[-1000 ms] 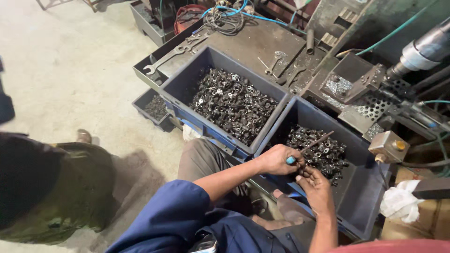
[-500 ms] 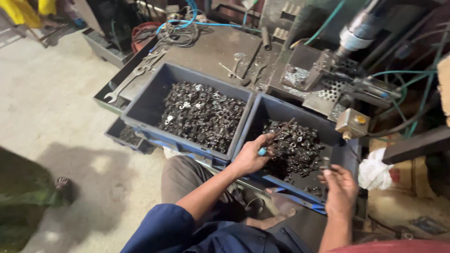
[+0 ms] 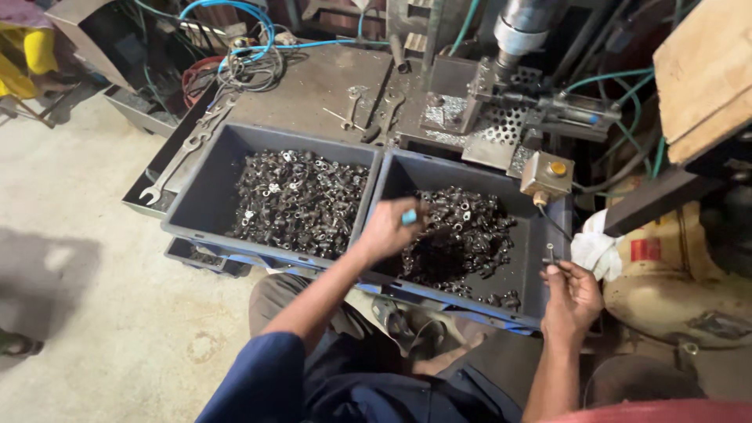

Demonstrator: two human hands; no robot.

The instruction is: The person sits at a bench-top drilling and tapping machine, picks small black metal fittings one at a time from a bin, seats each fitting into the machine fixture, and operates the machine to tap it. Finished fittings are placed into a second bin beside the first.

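Two dark grey plastic bins sit side by side before me. The left bin (image 3: 205, 182) is full of small dark metal parts (image 3: 298, 200). The right bin (image 3: 539, 266) holds a smaller heap of the same parts (image 3: 462, 235). My left hand (image 3: 389, 229), with a blue ring on one finger, reaches into the right bin and is closed over the heap; what it grips is hidden. My right hand (image 3: 570, 296) hovers over the right bin's near right corner, pinching a small metal part (image 3: 550, 252) upright between the fingertips.
Behind the bins stands a metal bench (image 3: 313, 86) with wrenches (image 3: 188, 153), blue hoses and a press machine (image 3: 517, 47). A small box with a yellow button (image 3: 547, 175) hangs above the right bin. A white rag (image 3: 593, 249) lies at the right, concrete floor at the left.
The view has swung left and closer. My left hand has moved further into the right bin's heap. My right hand has risen to the bin's right edge with a small part between its fingers.
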